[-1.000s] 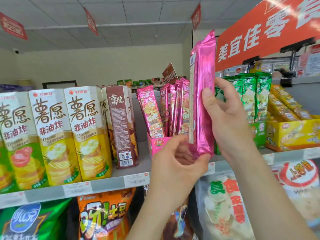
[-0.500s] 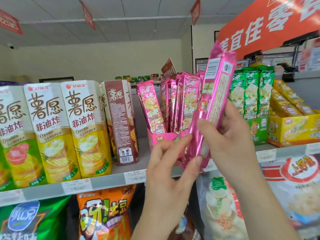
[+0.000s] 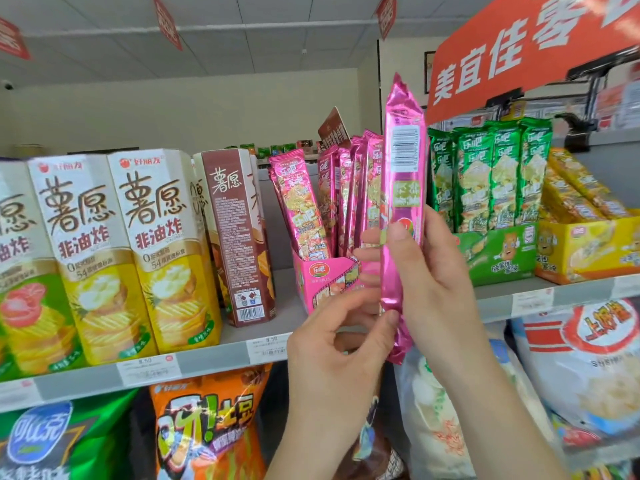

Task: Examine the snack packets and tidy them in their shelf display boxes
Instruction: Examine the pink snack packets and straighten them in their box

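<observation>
A long pink foil snack packet (image 3: pixel 403 188) is held upright in the air in front of the upper shelf (image 3: pixel 207 362), above the shelf's front edge, with its barcode side turned toward the camera. The packet is gripped at its middle by the right hand (image 3: pixel 433 282), which is raised from the lower right: the thumb is laid across the front of the wrapper and the fingers are wrapped round behind it. The packet's lower end is pinched by the left hand (image 3: pixel 332 355), raised from below; its thumb tip is pressed on the foil and its other fingers are curled. Just behind both hands, a pink display box (image 3: pixel 325 282) is seen close to the shelf's front edge, with more pink packets (image 3: pixel 301 202) standing in it, leaning at uneven angles. Toward the shelf's right end, green packets (image 3: pixel 491 174) stand upright in a green display box (image 3: pixel 498 254), and yellow packets lie in a yellow display box (image 3: pixel 588 247) beside it. Toward the left end, tall chip cartons (image 3: pixel 166 244) are lined up.
</observation>
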A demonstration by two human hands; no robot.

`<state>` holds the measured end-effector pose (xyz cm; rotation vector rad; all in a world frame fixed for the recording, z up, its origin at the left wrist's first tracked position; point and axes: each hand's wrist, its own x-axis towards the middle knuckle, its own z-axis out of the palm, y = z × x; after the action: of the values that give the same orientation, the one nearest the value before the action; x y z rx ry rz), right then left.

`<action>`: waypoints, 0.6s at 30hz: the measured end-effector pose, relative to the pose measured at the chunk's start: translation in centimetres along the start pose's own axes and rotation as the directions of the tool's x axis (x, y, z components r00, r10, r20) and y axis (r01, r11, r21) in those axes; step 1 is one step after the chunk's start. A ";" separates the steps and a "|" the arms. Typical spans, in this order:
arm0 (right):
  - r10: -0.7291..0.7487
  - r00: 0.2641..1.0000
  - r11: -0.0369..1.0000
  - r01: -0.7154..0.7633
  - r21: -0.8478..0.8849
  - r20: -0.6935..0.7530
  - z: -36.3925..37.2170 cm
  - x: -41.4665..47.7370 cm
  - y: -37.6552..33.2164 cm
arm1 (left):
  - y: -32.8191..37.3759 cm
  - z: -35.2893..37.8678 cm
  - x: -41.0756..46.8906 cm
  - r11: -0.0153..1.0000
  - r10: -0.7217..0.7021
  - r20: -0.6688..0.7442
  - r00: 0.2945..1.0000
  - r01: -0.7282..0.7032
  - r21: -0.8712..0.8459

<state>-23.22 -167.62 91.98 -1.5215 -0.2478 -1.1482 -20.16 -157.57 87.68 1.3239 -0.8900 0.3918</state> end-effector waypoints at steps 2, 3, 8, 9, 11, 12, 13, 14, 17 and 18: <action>-0.027 1.000 0.997 0.026 -0.073 -0.016 0.5 -0.4 0.3 | 0.0 0.2 0.2 0.999 0.037 -0.013 0.999 -0.037 0.012; -0.032 0.999 0.996 0.030 -0.080 -0.026 0.7 -0.6 0.5 | 0.0 0.2 0.4 0.998 0.055 -0.033 0.998 -0.054 0.014; 0.018 0.995 0.997 -0.024 -0.069 -0.093 1.2 -1.6 0.7 | -0.1 0.2 1.7 0.997 0.071 -0.078 0.994 -0.070 0.008; 0.035 0.995 0.995 -0.043 -0.086 -0.091 1.3 -1.7 0.7 | -0.1 0.1 2.0 0.997 0.074 -0.089 0.993 -0.074 0.003; 0.011 0.998 0.997 -0.015 -0.071 -0.066 1.4 -1.8 1.2 | 0.2 -0.1 2.8 0.995 0.102 -0.096 0.990 -0.103 -0.001; -0.020 0.998 0.997 0.017 -0.070 -0.051 1.4 -1.8 1.4 | 0.4 -0.2 3.2 0.992 0.130 -0.084 0.988 -0.129 0.014; -0.032 0.999 0.997 0.030 -0.076 -0.033 1.4 -1.8 1.4 | 0.5 -0.2 3.6 0.988 0.155 -0.068 0.986 -0.153 0.035; -0.045 0.999 0.996 0.043 -0.082 -0.016 1.5 -1.9 1.4 | 0.6 -0.3 4.0 0.985 0.166 -0.054 0.985 -0.163 0.057; -0.097 0.995 0.987 0.096 -0.132 0.004 1.8 -2.2 1.3 | 0.7 -0.5 5.2 0.985 0.152 -0.027 0.988 -0.150 0.084; -0.112 0.994 0.984 0.112 -0.142 0.004 1.7 -2.2 1.3 | 0.8 -0.6 5.5 0.986 0.150 -0.021 0.988 -0.148 0.075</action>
<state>-22.57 -165.70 89.75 -1.6468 -0.2566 -1.2804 -17.09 -158.08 92.30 1.3195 -0.9634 0.5622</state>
